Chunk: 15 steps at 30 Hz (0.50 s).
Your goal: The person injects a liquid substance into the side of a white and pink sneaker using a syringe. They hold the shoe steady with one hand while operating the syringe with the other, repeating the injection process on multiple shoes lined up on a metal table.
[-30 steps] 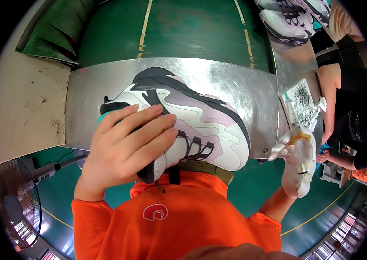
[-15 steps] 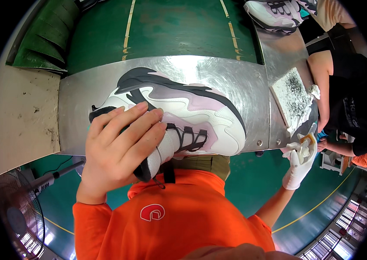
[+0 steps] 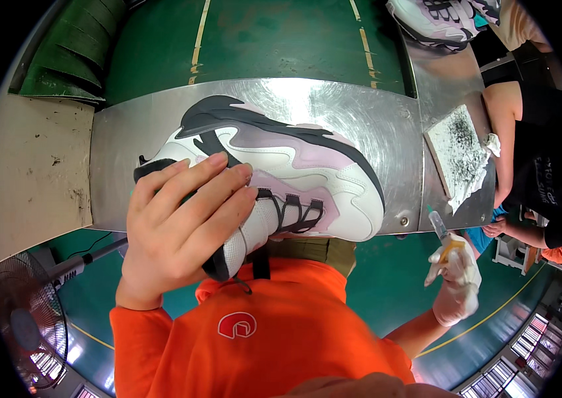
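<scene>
The left hand point(image 3: 181, 232) still clasps the white, pink and black sneaker point(image 3: 274, 172) at centre frame, over the metal bench point(image 3: 360, 113). The gloved right hand point(image 3: 457, 278), gripping a small syringe point(image 3: 441, 229), has dropped from the bench edge toward the lower right, apart from the shoe.
</scene>
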{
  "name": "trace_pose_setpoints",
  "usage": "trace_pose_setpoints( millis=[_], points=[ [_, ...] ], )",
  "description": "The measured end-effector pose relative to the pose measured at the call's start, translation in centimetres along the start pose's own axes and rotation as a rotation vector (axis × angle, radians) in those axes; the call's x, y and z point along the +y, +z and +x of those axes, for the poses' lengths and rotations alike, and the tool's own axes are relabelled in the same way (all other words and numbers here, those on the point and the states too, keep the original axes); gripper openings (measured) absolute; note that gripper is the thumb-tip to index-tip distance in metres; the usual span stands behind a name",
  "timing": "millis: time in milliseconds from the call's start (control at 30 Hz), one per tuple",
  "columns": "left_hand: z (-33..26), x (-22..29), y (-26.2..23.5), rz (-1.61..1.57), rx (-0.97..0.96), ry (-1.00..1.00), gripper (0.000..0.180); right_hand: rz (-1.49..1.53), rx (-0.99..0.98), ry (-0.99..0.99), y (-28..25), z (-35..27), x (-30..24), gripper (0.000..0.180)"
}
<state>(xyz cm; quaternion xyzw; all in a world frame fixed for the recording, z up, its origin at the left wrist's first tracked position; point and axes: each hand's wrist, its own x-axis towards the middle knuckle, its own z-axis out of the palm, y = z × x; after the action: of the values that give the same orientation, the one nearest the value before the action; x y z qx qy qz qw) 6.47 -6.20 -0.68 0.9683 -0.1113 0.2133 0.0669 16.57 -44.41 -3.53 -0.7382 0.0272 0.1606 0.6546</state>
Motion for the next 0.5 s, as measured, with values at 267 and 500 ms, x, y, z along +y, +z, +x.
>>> trace_pose_setpoints(
  millis=[267,500],
  points=[
    [-0.2,0.0,-0.1,0.041,0.012,-0.008,0.02,1.054,-0.49,-0.568,2.0,2.1,3.3,0.027],
    [0.2,0.0,-0.1,0.045,-0.006,-0.011,0.021,0.954,-0.817,-0.304,5.1,4.9,1.4,0.029]
  ],
)
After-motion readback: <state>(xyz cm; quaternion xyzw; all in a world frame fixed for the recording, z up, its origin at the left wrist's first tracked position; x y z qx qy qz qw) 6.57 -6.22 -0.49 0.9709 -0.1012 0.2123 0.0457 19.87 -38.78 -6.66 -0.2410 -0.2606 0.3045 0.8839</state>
